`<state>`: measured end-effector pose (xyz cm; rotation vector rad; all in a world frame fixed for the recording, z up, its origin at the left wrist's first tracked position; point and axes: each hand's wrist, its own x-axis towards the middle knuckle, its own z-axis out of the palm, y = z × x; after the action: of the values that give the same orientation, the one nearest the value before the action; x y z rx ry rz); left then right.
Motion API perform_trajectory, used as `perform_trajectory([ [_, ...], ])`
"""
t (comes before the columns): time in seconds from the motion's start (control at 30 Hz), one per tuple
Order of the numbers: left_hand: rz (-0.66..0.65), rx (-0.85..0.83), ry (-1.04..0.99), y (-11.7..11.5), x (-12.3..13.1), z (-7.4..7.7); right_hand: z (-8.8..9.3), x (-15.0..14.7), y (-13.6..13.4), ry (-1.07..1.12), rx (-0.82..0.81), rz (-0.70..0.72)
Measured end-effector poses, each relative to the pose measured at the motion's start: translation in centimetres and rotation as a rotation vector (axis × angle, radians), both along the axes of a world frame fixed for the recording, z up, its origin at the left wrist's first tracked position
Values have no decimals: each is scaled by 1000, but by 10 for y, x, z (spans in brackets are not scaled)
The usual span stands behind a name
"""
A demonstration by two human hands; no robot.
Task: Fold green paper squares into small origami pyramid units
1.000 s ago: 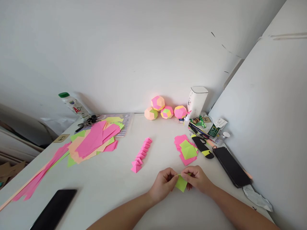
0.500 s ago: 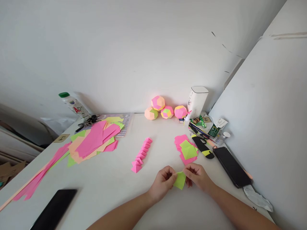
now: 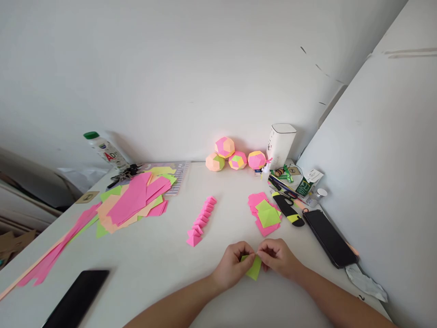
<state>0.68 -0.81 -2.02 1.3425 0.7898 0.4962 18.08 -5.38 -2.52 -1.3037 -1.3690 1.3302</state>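
Observation:
Between my two hands is a small green paper piece (image 3: pixel 254 269), its lower part hanging below the fingers. My left hand (image 3: pixel 233 265) pinches its upper left side. At the upper right edge my right hand (image 3: pixel 277 258) grips it with thumb and fingertips, close to the left fingers. Just beyond the hands lies a loose pile of pink paper pieces (image 3: pixel 258 199) with green pieces (image 3: pixel 269 216) on top. A row of folded pink paper units (image 3: pixel 202 220) stretches away to the left of the hands.
Paper balls (image 3: pixel 224 147) sit by the wall beside a white container (image 3: pixel 282 145). A black-and-yellow cutter (image 3: pixel 288 209), a phone (image 3: pixel 329 238) and a small jar (image 3: pixel 319 196) line the right. Coloured paper sheets (image 3: pixel 129 200), a bottle (image 3: pixel 107 152) and a dark tablet (image 3: pixel 78 298) occupy the left.
Both hands have come slightly nearer to me and closer together, their fingertips now almost meeting on the green paper. The paper has shifted down and a little left.

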Motion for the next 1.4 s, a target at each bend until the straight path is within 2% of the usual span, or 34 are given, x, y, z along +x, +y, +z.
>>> perform_trajectory([
  [0.3, 83, -145, -77, 1, 0, -6, 2, 1, 1, 135, -37, -62],
  [0.6, 26, -48, -51, -1, 0, -1, 6, -4, 0, 29, 0, -57],
  [0.8, 122, -147, -103, 0, 0, -4, 7, 0, 2, 192, -84, -159],
  [0.97, 223, -226, -144, 3, 0, -4, 2, 6, 7, 320, -61, -262],
  [1.07, 222, -239, -154, 4, 1, -2, -1, 6, 6, 291, -42, -204],
  [1.2, 206, -242, -148, 4, 2, 0, -1, 3, 3, 145, -41, -89],
  [1.4, 233, -260, -160, 3, 2, 0, 6, 2, 3, 168, -79, -185],
])
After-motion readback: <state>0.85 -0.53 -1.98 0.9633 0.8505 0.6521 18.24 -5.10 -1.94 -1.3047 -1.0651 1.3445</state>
